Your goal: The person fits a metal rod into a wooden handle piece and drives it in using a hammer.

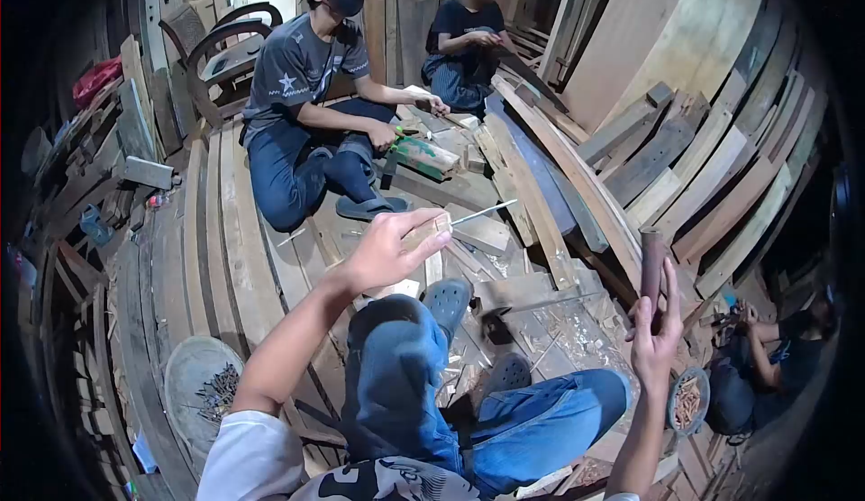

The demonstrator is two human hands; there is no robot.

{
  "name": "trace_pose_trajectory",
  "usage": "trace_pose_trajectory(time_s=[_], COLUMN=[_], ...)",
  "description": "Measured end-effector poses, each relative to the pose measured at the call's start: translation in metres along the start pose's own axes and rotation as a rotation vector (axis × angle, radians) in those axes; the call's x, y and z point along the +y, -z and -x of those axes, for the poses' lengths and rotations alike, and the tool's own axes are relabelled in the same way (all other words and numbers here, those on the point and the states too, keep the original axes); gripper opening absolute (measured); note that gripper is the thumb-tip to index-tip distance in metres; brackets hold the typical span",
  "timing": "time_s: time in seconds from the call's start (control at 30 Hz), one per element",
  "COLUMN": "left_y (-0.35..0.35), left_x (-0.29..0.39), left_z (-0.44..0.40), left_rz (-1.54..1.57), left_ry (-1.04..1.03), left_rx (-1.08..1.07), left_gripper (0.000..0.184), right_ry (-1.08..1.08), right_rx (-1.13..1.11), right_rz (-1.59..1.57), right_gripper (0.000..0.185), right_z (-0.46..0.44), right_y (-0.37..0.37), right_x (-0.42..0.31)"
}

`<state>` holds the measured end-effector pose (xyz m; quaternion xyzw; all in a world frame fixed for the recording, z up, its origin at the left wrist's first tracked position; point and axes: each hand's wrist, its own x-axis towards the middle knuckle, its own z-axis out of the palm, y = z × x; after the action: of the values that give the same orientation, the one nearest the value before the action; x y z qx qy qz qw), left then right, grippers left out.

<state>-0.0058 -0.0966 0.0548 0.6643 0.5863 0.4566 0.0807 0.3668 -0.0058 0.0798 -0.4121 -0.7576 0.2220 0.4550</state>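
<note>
My left hand (pixel 396 247) is closed around a small pale wooden piece (pixel 441 224), held out above my knee. A thin grey rod (pixel 487 211) points right from it; whether the two are joined I cannot tell. On the right, my right hand (pixel 658 334) grips a dark brown cylinder (pixel 651 267) upright, the index finger stretched along it. The cylinder's lower end is hidden in the palm. Below my hands is a wooden block (pixel 514 290) on the floor between my feet, with shavings and thin sticks around it.
A bowl of dark nail-like pieces (pixel 185 393) is at left; a bowl of small wooden pegs (pixel 678 402) is at right. Curved planks (pixel 203 240) and stacked boards (pixel 721 168) flank me. Two people sit ahead, one (pixel 311 77) nearer; another person (pixel 775 366) sits at far right.
</note>
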Motion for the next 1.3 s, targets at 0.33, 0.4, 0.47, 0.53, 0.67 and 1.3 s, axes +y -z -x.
trace_pose_trajectory(time_s=[0.33, 0.4, 0.47, 0.53, 0.67, 1.3], left_y=[-0.097, -0.110, -0.144, -0.187, -0.230, -0.284], left_x=[-0.142, -0.144, -0.172, -0.207, -0.218, -0.228], left_z=[0.016, 0.016, 0.027, 0.041, 0.038, 0.024], left_rz=[0.159, 0.127, 0.112, -0.067, 0.008, -0.118], left_ry=[0.358, 0.414, 0.448, 0.250, 0.361, 0.605], left_rx=[-0.207, -0.241, -0.301, -0.256, -0.482, -0.845], left_gripper=[0.050, 0.054, 0.059, 0.037, 0.033, 0.055], right_ry=[-0.049, -0.267, -0.145, -0.084, -0.537, -0.868], right_rx=[-0.174, -0.327, -0.317, -0.288, -0.483, -0.556], right_rz=[0.166, 0.124, 0.141, 0.105, -0.089, -0.150], right_gripper=[0.054, 0.057, 0.055, 0.045, 0.053, 0.040], right_z=[-0.039, -0.049, -0.052, -0.047, -0.011, 0.066], right_y=[-0.029, -0.051, -0.088, -0.125, -0.182, -0.248], right_x=[0.043, 0.061, 0.106, 0.133, 0.211, 0.300])
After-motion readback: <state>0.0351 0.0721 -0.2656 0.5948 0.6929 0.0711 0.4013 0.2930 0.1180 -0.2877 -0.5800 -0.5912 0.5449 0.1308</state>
